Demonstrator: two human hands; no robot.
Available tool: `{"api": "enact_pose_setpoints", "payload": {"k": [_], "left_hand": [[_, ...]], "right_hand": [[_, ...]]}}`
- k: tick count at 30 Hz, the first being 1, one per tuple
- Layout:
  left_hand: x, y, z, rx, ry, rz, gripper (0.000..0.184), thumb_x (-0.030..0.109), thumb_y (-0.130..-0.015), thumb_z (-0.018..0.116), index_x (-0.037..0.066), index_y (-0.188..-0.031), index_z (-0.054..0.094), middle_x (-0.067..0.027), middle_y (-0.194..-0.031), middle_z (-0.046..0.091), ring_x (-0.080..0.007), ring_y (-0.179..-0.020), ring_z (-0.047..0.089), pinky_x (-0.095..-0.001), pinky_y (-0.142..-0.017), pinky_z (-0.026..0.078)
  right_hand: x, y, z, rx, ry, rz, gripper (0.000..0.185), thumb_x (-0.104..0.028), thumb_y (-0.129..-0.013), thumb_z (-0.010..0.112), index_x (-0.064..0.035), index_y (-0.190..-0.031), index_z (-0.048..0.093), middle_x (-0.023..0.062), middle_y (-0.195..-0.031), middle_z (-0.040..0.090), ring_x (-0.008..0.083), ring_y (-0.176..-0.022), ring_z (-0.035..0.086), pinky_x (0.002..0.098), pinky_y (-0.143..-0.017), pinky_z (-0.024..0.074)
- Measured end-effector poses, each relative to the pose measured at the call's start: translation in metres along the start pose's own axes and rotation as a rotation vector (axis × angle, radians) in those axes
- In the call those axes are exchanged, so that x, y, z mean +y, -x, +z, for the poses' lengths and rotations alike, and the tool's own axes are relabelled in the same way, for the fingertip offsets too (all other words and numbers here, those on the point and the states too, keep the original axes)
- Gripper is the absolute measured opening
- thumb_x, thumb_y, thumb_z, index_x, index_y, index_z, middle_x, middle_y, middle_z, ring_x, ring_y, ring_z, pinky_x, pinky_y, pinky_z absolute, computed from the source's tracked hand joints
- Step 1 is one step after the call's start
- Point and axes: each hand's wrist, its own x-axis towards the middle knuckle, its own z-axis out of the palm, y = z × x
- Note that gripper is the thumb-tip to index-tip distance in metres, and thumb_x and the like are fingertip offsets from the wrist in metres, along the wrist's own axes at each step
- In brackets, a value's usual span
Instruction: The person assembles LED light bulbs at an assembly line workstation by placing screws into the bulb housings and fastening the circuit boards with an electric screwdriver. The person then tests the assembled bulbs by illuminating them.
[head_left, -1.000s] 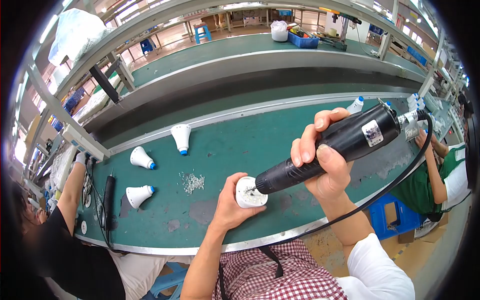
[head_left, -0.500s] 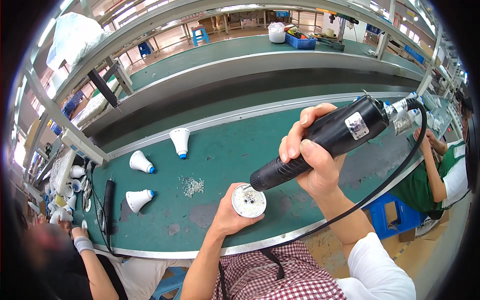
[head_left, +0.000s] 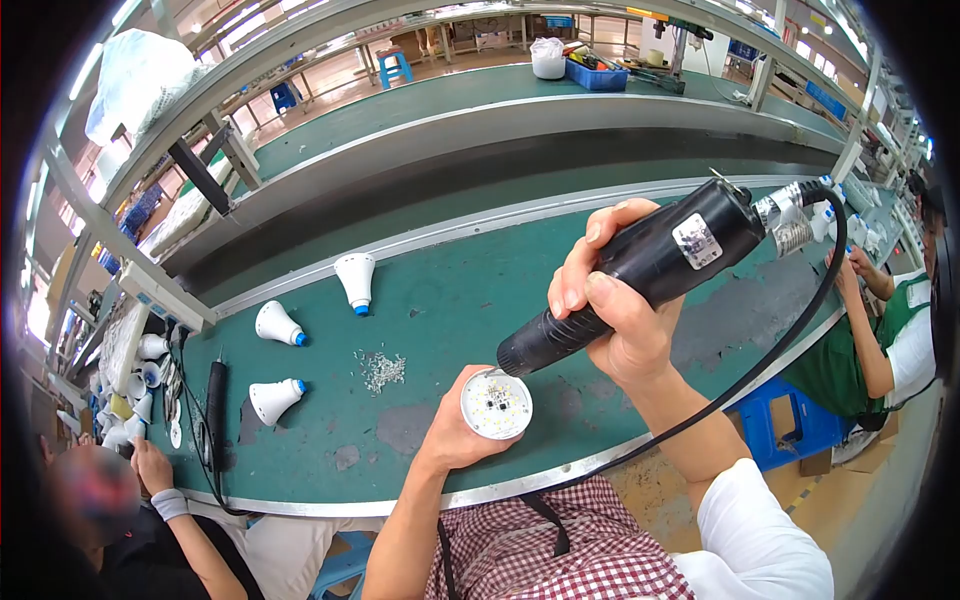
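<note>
My left hand (head_left: pixel 457 430) is wrapped round a white bulb housing (head_left: pixel 497 404), whose round face with small components points up toward the camera. My right hand (head_left: pixel 625 300) grips a black electric screwdriver (head_left: pixel 665 255), tilted down to the left, its nose at the upper edge of the bulb face. The driver's tip is hard to make out. A cable runs from its rear end down past my right forearm. Left of my hands, a small pile of screws (head_left: pixel 381 370) lies on the green bench (head_left: pixel 450 290).
Three white bulbs with blue ends, one of them upper (head_left: pixel 355 282), lie on the left. Beyond them is another black driver (head_left: pixel 216 400) with cables. A co-worker sits at the left by a heap of bulb parts; another in green is at the right, near a blue stool (head_left: pixel 785 425).
The bulb's face has turned more toward the camera, and its components show more fully. The driver and my right hand have shifted slightly left. The left co-worker's arm has drawn back and lower.
</note>
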Motion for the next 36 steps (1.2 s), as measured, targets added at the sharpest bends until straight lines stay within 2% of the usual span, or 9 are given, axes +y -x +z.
{"api": "enact_pose_setpoints", "payload": {"k": [5, 11, 20, 26, 28, 32, 33, 35, 36], "left_hand": [[0.001, 0.0, 0.0, -0.026, 0.03, -0.005, 0.066, 0.004, -0.049, 0.076, 0.003, -0.107, 0.044, -0.0029, -0.092, 0.054, -0.0114, -0.086, 0.052, -0.0262, -0.079, 0.042], [0.006, 0.001, 0.001, -0.094, 0.141, -0.117, 0.063, 0.003, -0.048, 0.074, 0.004, -0.104, 0.045, -0.0007, -0.089, 0.052, -0.0098, -0.084, 0.05, -0.0244, -0.077, 0.041], [0.009, 0.001, 0.002, -0.12, 0.173, -0.137, 0.051, 0.005, -0.047, 0.072, 0.006, -0.092, 0.048, 0.0011, -0.081, 0.05, -0.0091, -0.076, 0.047, -0.0225, -0.071, 0.039], [0.006, 0.002, 0.003, -0.144, 0.191, -0.152, 0.051, 0.005, -0.048, 0.072, 0.006, -0.093, 0.048, 0.001, -0.084, 0.05, -0.0092, -0.078, 0.048, -0.023, -0.073, 0.039], [0.005, 0.001, 0.003, -0.115, 0.196, -0.132, 0.054, 0.004, -0.048, 0.072, 0.005, -0.096, 0.048, 0.0007, -0.086, 0.051, -0.0095, -0.082, 0.049, -0.0236, -0.076, 0.039], [0.005, 0.0, 0.002, -0.117, 0.076, -0.097, 0.06, 0.005, -0.048, 0.075, 0.004, -0.101, 0.047, -0.0006, -0.09, 0.052, -0.0105, -0.086, 0.049, -0.0249, -0.08, 0.039], [0.005, -0.001, 0.005, -0.07, 0.123, -0.106, 0.063, 0.006, -0.048, 0.076, 0.004, -0.104, 0.047, -0.0013, -0.092, 0.052, -0.011, -0.087, 0.049, -0.0254, -0.08, 0.039], [0.003, -0.002, 0.005, -0.022, 0.171, -0.108, 0.066, 0.006, -0.049, 0.077, 0.003, -0.107, 0.046, -0.002, -0.094, 0.052, -0.0115, -0.088, 0.049, -0.0259, -0.081, 0.039], [0.001, -0.001, 0.002, -0.025, 0.156, -0.103, 0.068, 0.007, -0.049, 0.077, 0.003, -0.108, 0.045, -0.0024, -0.095, 0.052, -0.0117, -0.089, 0.049, -0.0262, -0.081, 0.039]], "right_hand": [[-0.002, -0.001, 0.004, 0.007, 0.025, 0.016, 0.036, 0.002, -0.069, 0.053, -0.0024, -0.101, 0.038, 0.007, -0.09, 0.043, 0.014, -0.061, 0.053, 0.0292, -0.054, 0.0469], [-0.004, -0.01, 0.016, -0.054, 0.102, 0.112, 0.04, 0.004, -0.065, 0.057, 0.0009, -0.101, 0.041, 0.0091, -0.088, 0.046, 0.016, -0.059, 0.055, 0.0295, -0.052, 0.0479], [-0.004, -0.012, 0.017, -0.074, 0.148, 0.176, 0.039, 0.003, -0.065, 0.058, 0.0031, -0.102, 0.043, 0.0089, -0.08, 0.05, 0.0168, -0.058, 0.056, 0.0314, -0.05, 0.0488], [-0.007, -0.014, 0.018, -0.088, 0.155, 0.213, 0.039, 0.002, -0.065, 0.057, 0.0033, -0.101, 0.043, 0.0091, -0.078, 0.05, 0.0169, -0.056, 0.056, 0.0315, -0.05, 0.0485], [-0.01, -0.017, 0.016, -0.141, 0.147, 0.093, 0.041, 0.002, -0.065, 0.055, 0.0029, -0.103, 0.042, 0.0096, -0.08, 0.05, 0.0164, -0.056, 0.055, 0.0306, -0.05, 0.048], [-0.026, -0.025, 0.014, -0.068, 0.057, 0.078, 0.042, -0.001, -0.069, 0.05, -0.0006, -0.11, 0.039, 0.0086, -0.097, 0.045, 0.0152, -0.062, 0.053, 0.0295, -0.055, 0.0466], [-0.025, -0.024, 0.015, -0.071, 0.057, 0.074, 0.042, -0.001, -0.069, 0.05, -0.0006, -0.11, 0.039, 0.0086, -0.097, 0.045, 0.0152, -0.062, 0.053, 0.0295, -0.055, 0.0466], [-0.02, -0.019, 0.015, 0.067, -0.107, 0.049, 0.042, 0.001, -0.067, 0.058, 0.0044, -0.105, 0.043, 0.01, -0.087, 0.05, 0.0155, -0.058, 0.056, 0.0287, -0.052, 0.0486], [-0.018, -0.017, 0.013, 0.072, -0.13, 0.062, 0.042, 0.001, -0.067, 0.058, 0.0029, -0.106, 0.042, 0.0099, -0.088, 0.048, 0.0158, -0.059, 0.056, 0.0295, -0.052, 0.0487]]}}
